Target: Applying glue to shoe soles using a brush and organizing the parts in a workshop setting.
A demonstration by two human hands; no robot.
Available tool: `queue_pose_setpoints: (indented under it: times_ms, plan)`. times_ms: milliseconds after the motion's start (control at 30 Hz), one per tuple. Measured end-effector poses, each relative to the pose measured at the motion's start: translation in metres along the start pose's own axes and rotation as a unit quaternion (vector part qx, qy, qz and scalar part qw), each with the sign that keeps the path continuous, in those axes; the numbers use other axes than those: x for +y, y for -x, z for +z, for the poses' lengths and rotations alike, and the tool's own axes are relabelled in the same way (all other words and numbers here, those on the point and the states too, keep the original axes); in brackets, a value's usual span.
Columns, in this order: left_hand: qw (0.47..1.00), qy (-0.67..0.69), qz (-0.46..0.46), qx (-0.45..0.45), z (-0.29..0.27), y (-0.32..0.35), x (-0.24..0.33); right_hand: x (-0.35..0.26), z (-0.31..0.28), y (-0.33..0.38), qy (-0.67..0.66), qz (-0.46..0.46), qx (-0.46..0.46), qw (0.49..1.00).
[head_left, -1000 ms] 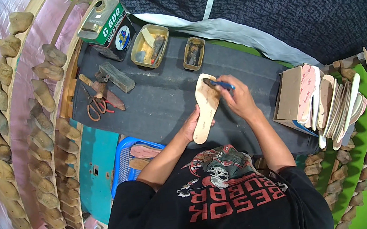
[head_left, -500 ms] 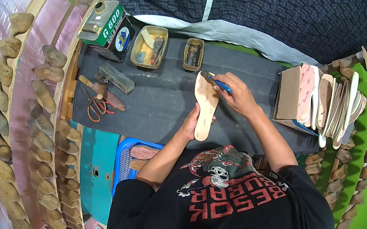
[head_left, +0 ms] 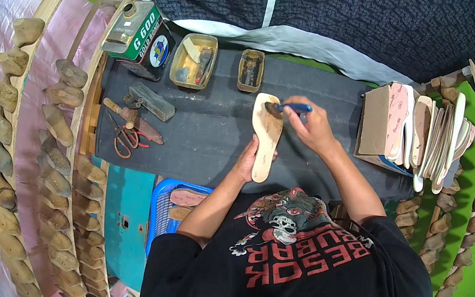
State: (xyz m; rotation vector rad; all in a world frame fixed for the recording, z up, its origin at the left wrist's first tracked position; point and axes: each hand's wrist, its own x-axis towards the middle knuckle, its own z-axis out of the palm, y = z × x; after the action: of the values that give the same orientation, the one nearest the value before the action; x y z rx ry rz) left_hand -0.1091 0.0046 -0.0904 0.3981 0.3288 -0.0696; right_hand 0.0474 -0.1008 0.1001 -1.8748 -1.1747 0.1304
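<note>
- Insole [head_left: 265,137]: above the dark work mat [head_left: 199,136], just in front of the person's chest; long axis runs near-vertical in the head view, tilted slightly right; broad toe end points away from the person, heel toward them
- Left hand [head_left: 250,160]: clasps the insole at the heel end, same hold as a second ago
- Right hand [head_left: 310,127]: pinches the blue-handled brush [head_left: 287,108]
- Change: bristles have moved from the insole's right edge onto its toe; dark glue patch there; coating looks just begun, the rest is bare

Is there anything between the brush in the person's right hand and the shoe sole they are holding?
No. The right hand has the brush tip already on the sole, held by the left hand.
</note>
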Motion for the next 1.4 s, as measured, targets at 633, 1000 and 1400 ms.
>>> queue_pose_setpoints:
  times_ms: [633,1000,1400]
  plan:
    - [0.994,0.028,-0.062,-0.085,-0.001,0.0,-0.004,0.007,-0.002,-0.006,0.035,-0.007,0.037,0.999]
    - [0.995,0.039,-0.063,-0.072,-0.003,-0.002,-0.005,0.007,0.001,0.004,-0.01,-0.021,-0.055,0.998]
    - [0.994,0.053,-0.068,-0.068,-0.002,-0.005,-0.006,-0.006,0.003,0.007,0.0,-0.044,-0.083,0.996]
